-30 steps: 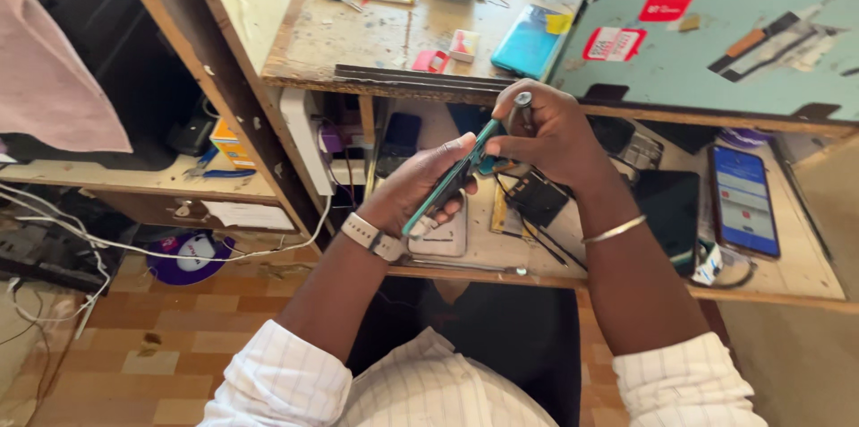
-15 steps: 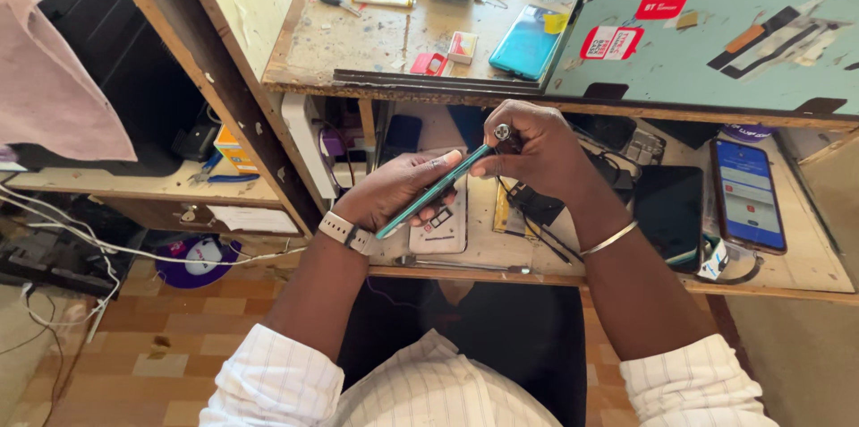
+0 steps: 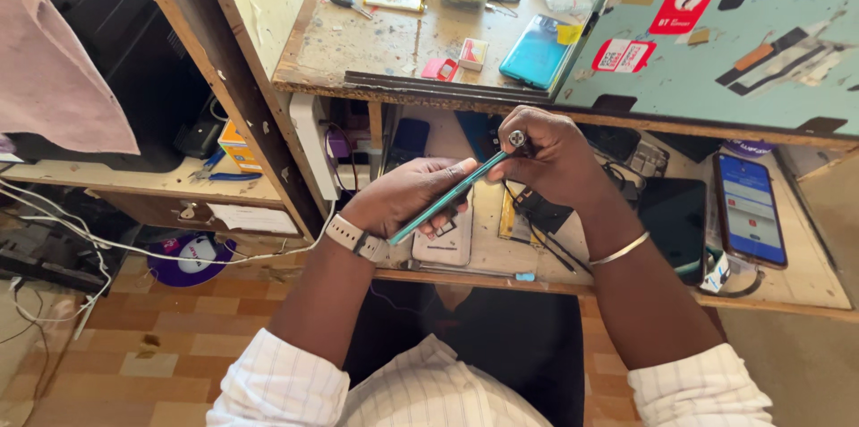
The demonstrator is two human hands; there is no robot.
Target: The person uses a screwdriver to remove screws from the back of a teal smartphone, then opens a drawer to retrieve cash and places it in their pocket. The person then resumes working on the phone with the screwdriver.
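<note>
Your left hand (image 3: 407,199), pale watch at the wrist, has its fingers closed round the lower end of a thin teal-edged phone (image 3: 443,199), held edge-up and tilted over the lower wooden shelf (image 3: 805,288). Your right hand (image 3: 559,163) pinches the phone's top end plus a small silver-tipped tool (image 3: 516,138). Far right, a lit blue-screen phone (image 3: 750,209) lies flat.

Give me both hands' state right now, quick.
Left hand: closed on the teal phone, held edge-on.
Right hand: closed on a small round-capped tool at the phone's upper end.
</note>
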